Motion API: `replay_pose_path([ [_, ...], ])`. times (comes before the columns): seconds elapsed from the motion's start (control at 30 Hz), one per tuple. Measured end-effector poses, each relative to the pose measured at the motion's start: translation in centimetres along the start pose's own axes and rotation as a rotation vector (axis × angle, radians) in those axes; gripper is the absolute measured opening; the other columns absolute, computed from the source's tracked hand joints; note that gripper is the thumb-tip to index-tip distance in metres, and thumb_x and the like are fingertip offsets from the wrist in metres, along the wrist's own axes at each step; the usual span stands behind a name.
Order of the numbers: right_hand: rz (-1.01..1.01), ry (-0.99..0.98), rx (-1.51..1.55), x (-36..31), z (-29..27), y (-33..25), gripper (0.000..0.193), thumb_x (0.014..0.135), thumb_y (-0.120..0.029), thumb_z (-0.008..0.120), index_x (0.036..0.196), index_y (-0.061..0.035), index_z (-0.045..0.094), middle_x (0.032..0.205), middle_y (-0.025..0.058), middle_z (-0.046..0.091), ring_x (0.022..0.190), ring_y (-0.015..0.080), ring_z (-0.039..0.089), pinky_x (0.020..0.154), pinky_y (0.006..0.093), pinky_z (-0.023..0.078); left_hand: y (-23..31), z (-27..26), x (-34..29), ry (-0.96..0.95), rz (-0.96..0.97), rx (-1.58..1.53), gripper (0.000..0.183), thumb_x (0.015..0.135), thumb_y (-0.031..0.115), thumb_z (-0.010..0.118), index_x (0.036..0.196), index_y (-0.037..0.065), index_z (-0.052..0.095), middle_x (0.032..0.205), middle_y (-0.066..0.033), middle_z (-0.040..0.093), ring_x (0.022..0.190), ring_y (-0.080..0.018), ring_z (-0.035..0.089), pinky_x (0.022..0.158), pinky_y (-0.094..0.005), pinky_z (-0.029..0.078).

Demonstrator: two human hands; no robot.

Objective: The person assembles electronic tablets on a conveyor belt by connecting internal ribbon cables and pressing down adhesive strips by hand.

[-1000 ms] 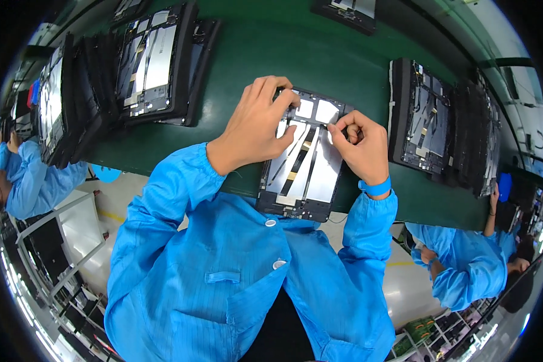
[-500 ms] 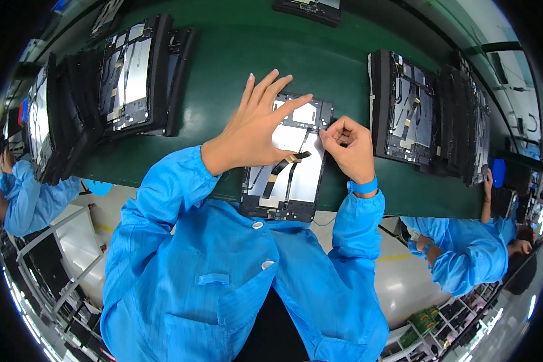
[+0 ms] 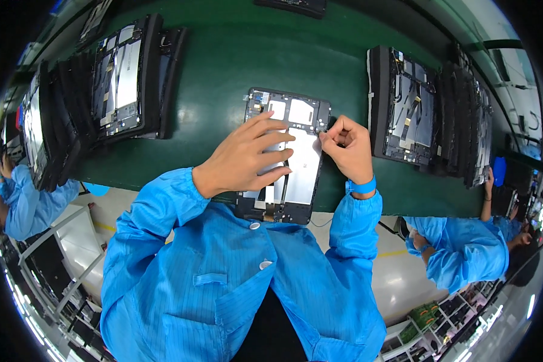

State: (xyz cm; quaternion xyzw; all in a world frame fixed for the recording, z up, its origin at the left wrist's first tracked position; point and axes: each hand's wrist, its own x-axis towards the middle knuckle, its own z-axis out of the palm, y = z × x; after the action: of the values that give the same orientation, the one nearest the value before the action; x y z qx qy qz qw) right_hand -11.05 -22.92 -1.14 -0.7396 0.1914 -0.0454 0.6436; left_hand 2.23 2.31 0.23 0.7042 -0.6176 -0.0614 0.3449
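Observation:
In front of me on the green table lies an opened tablet (image 3: pixel 304 175), its inner side up, with silvery plates, black frame and small circuit parts. My left hand (image 3: pixel 250 151) is open, fingers spread and reaching over the tablet's left and middle. It hides part of the dark ribbon cables there. At the tablet's upper right edge, thumb and forefinger of my right hand (image 3: pixel 349 149) are pinched together. Whatever sits between those fingertips is too small to make out. A blue band (image 3: pixel 362 186) circles my right wrist.
Opened tablets with black foam stand in rows at the left (image 3: pixel 119 84) and right (image 3: pixel 409 108). Another dark device (image 3: pixel 295 5) lies at the far edge. A co-worker in a blue smock (image 3: pixel 464 253) sits at the right, another co-worker (image 3: pixel 33 199) at the left.
My left hand has moved down and left, uncovering the tablet's top left. The ribbon cable raised by its thumb is no longer seen standing up. My right hand stays at the edge.

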Motion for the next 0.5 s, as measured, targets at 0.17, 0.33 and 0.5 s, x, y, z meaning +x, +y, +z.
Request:
replay_pose_path([
  [0.17,0.008,0.002,0.001,0.0,0.0,-0.2,0.019,0.091,0.0,0.081,0.084,-0.0003,0.064,0.078,0.0019,0.072,0.075,0.0045,0.067,0.068,0.0233,0.052,0.6,-0.3,0.1,0.037,0.143,-0.113,0.018,0.091,0.02,0.084,0.086,0.003,0.078,0.105,-0.0092,0.077,0.103,-0.0292,0.073,0.091,-0.0442,0.057],
  [0.33,0.02,-0.016,0.024,0.0,-0.2,-0.3,0.02,0.09,0.001,0.081,0.083,-0.0003,0.063,0.077,0.0011,0.07,0.075,0.0044,0.067,0.067,0.0232,0.051,1.5,0.6,1.3,-0.011,0.015,-0.071,0.015,0.091,0.016,0.081,0.093,0.005,0.072,0.096,-0.0102,0.068,0.087,-0.0302,0.067,0.077,-0.0441,0.053],
  [0.5,0.016,-0.024,0.042,-0.1,-0.2,-0.4,0.021,0.09,0.002,0.081,0.082,-0.0003,0.062,0.077,0.0007,0.069,0.075,0.0044,0.067,0.066,0.0236,0.051,2.0,2.6,2.0,0.142,-0.084,0.093,0.042,0.09,0.012,0.075,0.131,0.005,0.074,0.092,-0.0101,0.062,0.081,-0.0304,0.064,0.072,-0.0435,0.051],
])
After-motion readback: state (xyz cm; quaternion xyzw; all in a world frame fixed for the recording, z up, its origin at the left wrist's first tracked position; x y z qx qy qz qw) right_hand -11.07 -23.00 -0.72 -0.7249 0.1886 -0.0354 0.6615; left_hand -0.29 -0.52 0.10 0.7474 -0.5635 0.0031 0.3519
